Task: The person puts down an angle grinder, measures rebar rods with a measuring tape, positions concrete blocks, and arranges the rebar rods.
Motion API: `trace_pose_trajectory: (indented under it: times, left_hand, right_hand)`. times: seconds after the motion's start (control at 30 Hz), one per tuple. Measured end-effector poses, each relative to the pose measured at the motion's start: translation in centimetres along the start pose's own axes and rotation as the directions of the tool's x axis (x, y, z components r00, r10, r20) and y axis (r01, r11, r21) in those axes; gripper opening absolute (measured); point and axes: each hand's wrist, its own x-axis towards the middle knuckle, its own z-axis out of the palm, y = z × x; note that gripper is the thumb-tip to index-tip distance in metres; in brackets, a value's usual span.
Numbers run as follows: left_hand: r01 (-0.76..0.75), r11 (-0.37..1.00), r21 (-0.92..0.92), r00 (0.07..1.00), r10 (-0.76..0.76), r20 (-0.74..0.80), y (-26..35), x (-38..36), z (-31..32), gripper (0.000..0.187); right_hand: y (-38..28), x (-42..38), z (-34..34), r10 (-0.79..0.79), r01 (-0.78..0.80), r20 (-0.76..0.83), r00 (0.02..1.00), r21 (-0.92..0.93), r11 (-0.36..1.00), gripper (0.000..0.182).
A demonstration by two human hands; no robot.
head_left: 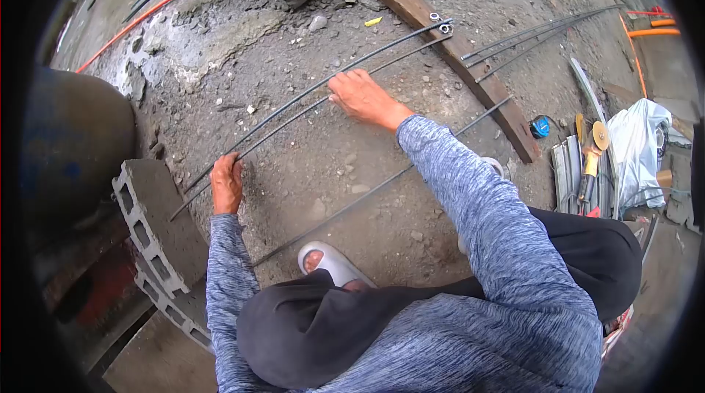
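2 metal rods [396, 43] reaching from concrete block [158, 195] to wooden beam [481, 84], left hand [226, 181] pinching them near the block, right hand [367, 99] curled at their middle, its fingertips partly hidden, grip unclear, dark drum [84, 136] cut off by shadow.

Left hand [227, 176] low at left, fingers curled, forearm roughly upright in view. Right hand [358, 95] farther forward, fingers bent down, back up; right arm [470, 187] reaching diagonally, elbow bent. Both sleeves at wrists.
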Motion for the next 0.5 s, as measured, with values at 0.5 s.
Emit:
trace_pose_trajectory:
  times: [0.5]
  left_hand:
    - [0.020,0.999,0.038,0.991,-0.014,-0.136,-0.9,-0.2,1.3,0.013]
  right_hand:
    - [-0.4,2.7,-0.1,0.016,-0.047,0.185,0.983,0.168,0.985,0.030]
